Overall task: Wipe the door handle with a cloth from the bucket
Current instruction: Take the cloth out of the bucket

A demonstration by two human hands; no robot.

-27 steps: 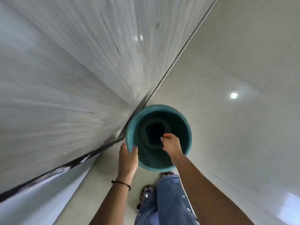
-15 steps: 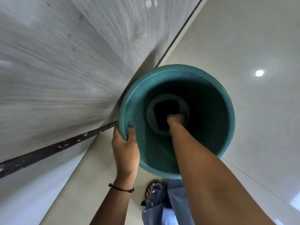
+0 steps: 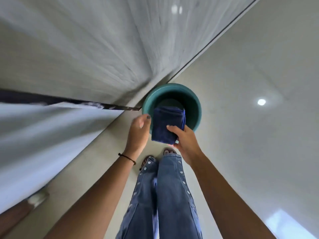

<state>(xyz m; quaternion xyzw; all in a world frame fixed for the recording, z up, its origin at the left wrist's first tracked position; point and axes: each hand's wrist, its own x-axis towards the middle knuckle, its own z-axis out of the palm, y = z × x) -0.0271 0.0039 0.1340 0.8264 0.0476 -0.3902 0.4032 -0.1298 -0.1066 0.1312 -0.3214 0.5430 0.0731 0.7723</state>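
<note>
Right hand (image 3: 185,144) fingers (image 3: 172,128) clamped on folded blue cloth (image 3: 166,125) — half second ago that hand was deep in bucket, now cloth is up over rim. Left hand (image 3: 138,133) has let go of rim, fingers loosely apart, just beside cloth. Teal bucket (image 3: 196,107) on floor (image 3: 241,69) by wall. Fetch step looks done; door handle not in view — wiping not yet begun.

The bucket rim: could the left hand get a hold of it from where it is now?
Probably yes. The left hand hangs open right beside the bucket, its thumb near the rim, with nothing between them. The right hand holds the cloth off to the side.
</note>
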